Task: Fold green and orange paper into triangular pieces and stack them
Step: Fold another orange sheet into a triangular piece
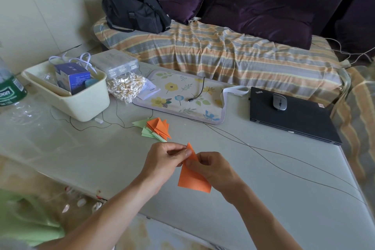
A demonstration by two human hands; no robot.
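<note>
Table (263, 168): stack (155, 129) of green & orange triangles sits beyond both hands, slightly left, so nearer the left hand (162, 163). Orange paper (192, 180) held above the table, long axis near-to-far; left hand & right hand (213, 170) both pinch its upper part.

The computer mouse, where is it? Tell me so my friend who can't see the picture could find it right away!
Look at the pale table in front of the striped sofa and find the closed black laptop near its far right edge. The mouse rests on top of the laptop's lid. It is the only small grey rounded thing there, with a dark stripe down its middle.
</note>
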